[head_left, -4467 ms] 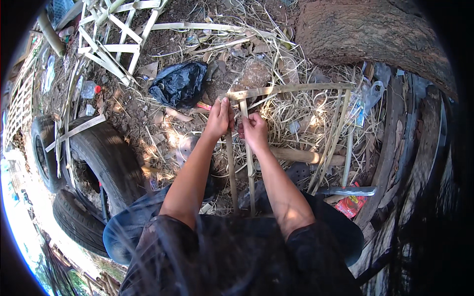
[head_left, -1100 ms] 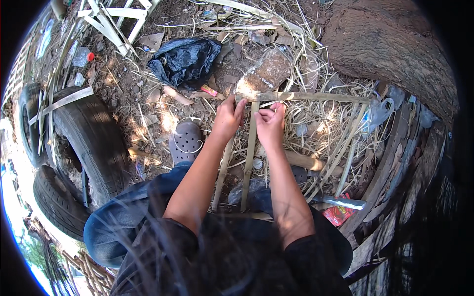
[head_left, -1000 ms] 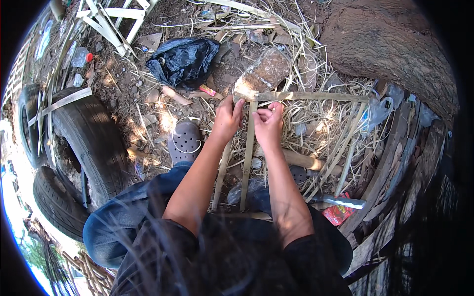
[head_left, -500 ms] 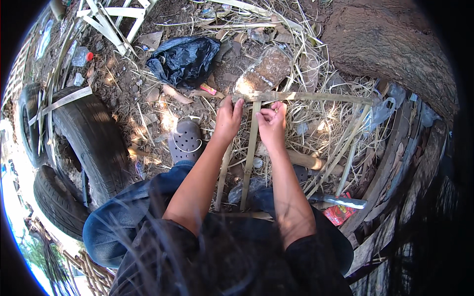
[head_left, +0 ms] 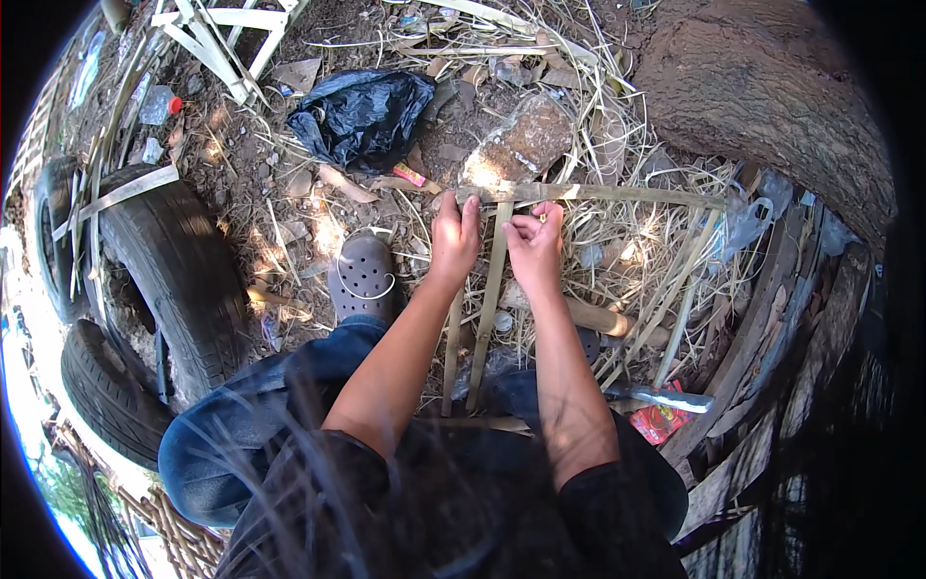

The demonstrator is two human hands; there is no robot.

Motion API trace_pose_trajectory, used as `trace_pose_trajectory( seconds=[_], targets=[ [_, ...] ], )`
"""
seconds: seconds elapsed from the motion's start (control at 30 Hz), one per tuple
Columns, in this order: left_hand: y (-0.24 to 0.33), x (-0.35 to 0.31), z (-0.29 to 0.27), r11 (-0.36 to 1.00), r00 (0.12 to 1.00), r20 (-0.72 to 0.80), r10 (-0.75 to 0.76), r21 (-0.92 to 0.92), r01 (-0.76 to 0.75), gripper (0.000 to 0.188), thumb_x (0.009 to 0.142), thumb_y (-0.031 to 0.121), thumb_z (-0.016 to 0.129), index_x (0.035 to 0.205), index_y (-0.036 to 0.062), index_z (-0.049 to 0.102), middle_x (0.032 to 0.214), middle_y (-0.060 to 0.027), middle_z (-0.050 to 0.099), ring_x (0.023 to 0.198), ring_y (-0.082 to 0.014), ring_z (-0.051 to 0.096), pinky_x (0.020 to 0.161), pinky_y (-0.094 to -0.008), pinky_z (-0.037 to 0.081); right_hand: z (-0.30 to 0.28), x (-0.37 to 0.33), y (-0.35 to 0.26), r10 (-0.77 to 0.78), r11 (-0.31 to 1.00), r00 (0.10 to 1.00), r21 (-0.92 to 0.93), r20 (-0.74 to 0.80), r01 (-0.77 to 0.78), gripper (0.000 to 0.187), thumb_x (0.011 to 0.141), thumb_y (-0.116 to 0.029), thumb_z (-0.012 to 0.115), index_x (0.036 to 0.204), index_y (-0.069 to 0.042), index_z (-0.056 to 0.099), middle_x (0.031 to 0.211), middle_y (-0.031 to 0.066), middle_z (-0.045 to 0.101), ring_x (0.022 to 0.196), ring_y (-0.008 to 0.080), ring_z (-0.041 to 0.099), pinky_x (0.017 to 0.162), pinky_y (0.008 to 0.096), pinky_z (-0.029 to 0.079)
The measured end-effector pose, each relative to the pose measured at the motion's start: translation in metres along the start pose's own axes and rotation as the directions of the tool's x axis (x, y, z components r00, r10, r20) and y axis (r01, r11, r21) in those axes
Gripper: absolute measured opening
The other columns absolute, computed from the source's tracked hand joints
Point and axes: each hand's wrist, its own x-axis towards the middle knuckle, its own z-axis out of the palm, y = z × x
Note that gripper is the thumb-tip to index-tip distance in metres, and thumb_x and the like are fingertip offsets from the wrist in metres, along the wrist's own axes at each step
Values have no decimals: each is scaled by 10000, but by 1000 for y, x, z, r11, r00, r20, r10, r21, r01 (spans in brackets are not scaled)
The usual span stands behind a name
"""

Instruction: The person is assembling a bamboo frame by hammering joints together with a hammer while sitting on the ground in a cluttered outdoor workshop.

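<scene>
A flat bamboo crosspiece lies across in front of me, its left end by a stone. My left hand is closed near that end, fingertips at the crosspiece and over the top of a bamboo strip. Beside it, a second bamboo strip runs from the crosspiece down toward my lap. Just right of that strip, my right hand is pinched closed below the crosspiece. Something tiny and pale shows at its fingertips, too small to name.
A long knife lies by my right knee, near a red packet. A round wooden piece rests on shavings beyond my right forearm. Further off are a black plastic bag, a tree trunk, old tires and a pale slatted frame.
My left hand has shifted slightly right. The lower end of the left bamboo strip has swung right, closer to the second strip. My right hand stays pinched at nearly the same place.
</scene>
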Motion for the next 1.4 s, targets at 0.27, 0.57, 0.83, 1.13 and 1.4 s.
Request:
trace_pose_trajectory(
  seconds=[0.27,0.57,0.83,1.13,1.4],
  targets=[
    [1,2,2,1000,1000,8,30,7,-30,334,1029,295,484,916,-18,454,622,-138,563,543,-208,527,513,-386,426,1,4,11,50,999,999,16,16,-50,591,836,-53,703,1301,44,351,986,175,703,796,237,697,695,334,554],
    [7,8,7,991,997,26,79,111,-81,308,1018,275,504,973,-25,453,628,-234,546,562,-426,522,554,-484,403,-3,1,-8,45,997,999,55,19,-46,454,836,-7,697,1146,3,366,934,186,678,801,246,699,669,323,555],
    [9,4,6,980,997,59,49,188,-59,326,1015,280,511,977,-41,467,638,-260,556,601,-450,555,574,-505,410,-2,-2,-11,31,990,999,136,-16,-28,424,818,23,700,1085,-21,374,892,166,646,808,245,699,640,313,549],
    [15,0,8,988,996,43,72,137,-77,300,1026,263,488,971,-32,473,656,-239,573,599,-421,570,565,-485,418,10,16,20,243,824,968,512,66,-242,418,817,18,688,1081,-26,366,881,157,619,785,249,684,613,327,530],
    [13,2,11,984,995,23,100,145,-102,293,1029,247,487,947,-34,466,627,-211,558,551,-365,546,531,-460,405,-12,5,-5,141,987,988,69,64,-145,391,846,42,645,1079,-39,342,931,197,625,785,255,661,644,331,527]
  ],
)
